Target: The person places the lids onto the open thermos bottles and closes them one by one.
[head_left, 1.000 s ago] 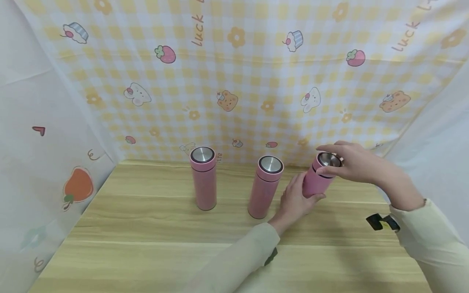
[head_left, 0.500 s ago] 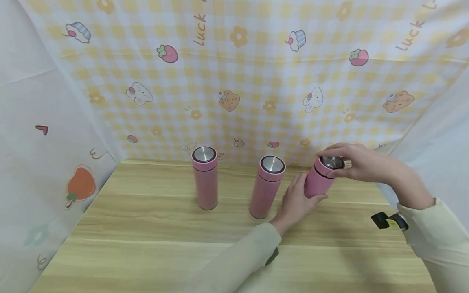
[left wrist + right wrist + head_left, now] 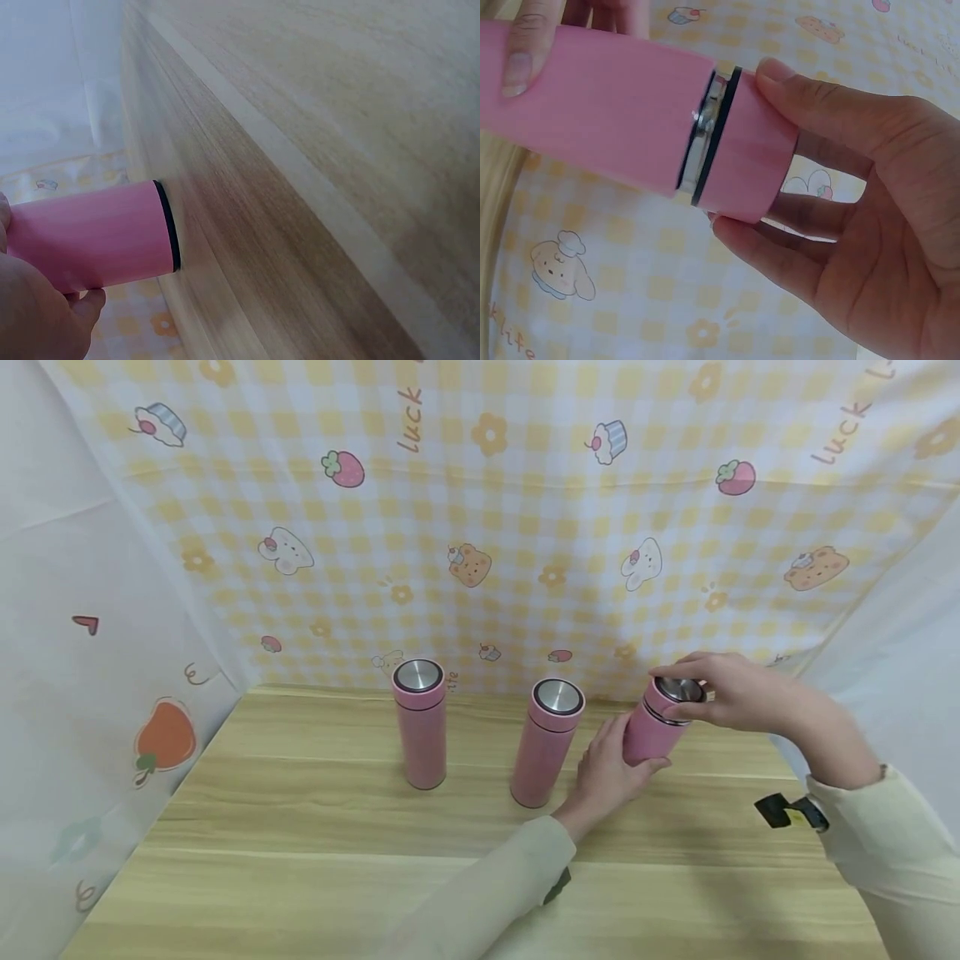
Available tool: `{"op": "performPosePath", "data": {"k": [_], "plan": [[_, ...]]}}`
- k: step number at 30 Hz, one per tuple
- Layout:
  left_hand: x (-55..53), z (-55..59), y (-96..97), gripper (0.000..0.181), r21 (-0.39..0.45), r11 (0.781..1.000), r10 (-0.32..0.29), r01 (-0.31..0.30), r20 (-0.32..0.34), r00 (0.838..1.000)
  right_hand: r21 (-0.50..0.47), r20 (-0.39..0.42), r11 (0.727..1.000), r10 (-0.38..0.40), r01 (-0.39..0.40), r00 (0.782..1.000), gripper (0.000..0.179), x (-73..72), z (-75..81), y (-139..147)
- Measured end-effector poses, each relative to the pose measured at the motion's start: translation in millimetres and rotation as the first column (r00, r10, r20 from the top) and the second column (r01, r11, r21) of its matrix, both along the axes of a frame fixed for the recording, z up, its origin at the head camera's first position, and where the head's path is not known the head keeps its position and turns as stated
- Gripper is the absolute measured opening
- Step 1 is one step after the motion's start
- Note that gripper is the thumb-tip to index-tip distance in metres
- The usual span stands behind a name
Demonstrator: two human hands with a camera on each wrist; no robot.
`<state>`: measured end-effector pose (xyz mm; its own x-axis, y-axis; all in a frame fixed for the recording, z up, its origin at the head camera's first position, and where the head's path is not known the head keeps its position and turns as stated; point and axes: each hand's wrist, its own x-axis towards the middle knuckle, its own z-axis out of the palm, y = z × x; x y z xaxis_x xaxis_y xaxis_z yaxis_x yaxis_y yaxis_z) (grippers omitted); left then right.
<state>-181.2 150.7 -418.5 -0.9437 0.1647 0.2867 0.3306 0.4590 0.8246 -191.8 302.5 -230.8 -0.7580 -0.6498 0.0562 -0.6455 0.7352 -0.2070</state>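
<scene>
The left hand (image 3: 609,775) curls round the body of the rightmost pink flask (image 3: 649,737), upright on the counter (image 3: 300,877); the right hand (image 3: 738,693), partly closed, grips the lid (image 3: 751,150), beneath which a silver band (image 3: 702,139) shows. The middle flask (image 3: 542,752) and left flask (image 3: 422,739) stand apart, lidded.

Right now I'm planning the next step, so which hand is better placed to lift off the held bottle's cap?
Probably the right hand: it grips the cap, with a metal band showing beneath. The left hand holds the bottle lower down.
</scene>
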Motion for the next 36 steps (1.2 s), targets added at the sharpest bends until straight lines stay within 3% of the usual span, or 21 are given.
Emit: {"op": "performPosePath", "data": {"k": [5, 12, 15, 19, 23, 27, 36], "plan": [[-0.5, -1.2, 0.2, 0.071, -0.001, 1.0, 0.001, -0.001, -0.01, 1.0, 0.008, -0.11, 1.0, -0.002, 0.003, 0.994, 0.048, -0.2, -5.9, -3], [0.7, -2.2, -1.1, 0.071, 0.006, 1.0, -0.012, 0.012, -0.024, 1.0, -0.034, -0.263, 0.999, 0.027, -0.038, 0.964, 0.041, -1.8, -16.8, -2], [1.3, -1.5, -1.3, 0.071, 0.007, 1.0, -0.015, 0.016, -0.023, 1.0, -0.036, -0.243, 0.999, 0.028, -0.038, 0.97, 0.048, -1.2, -16.4, 1], [1.3, -1.6, -1.4, 0.071, 0.008, 1.0, -0.02, 0.02, -0.032, 0.999, -0.079, -0.138, 0.995, 0.054, -0.066, 0.989, 0.059, -0.2, -12.7, 7], [1.0, -1.5, -1.0, 0.071, 0.001, 1.0, -0.013, 0.013, -0.034, 0.999, -0.095, -0.058, 0.989, 0.112, -0.117, 0.992, 0.058, -0.8, -8.9, 13], [0.7, -0.9, -0.7, 0.071, -0.002, 1.0, 0.0, 0.0, -0.027, 1.0, -0.078, -0.037, 0.987, 0.135, -0.137, 0.99, 0.052, -1.1, -7.5, 14], [0.9, -0.2, -1.0, 0.068, 0.011, 1.0, -0.012, 0.012, -0.024, 1.0, -0.052, -0.054, 0.996, 0.073, -0.076, 0.996, 0.05, 2.8, -6.8, 8]]}}
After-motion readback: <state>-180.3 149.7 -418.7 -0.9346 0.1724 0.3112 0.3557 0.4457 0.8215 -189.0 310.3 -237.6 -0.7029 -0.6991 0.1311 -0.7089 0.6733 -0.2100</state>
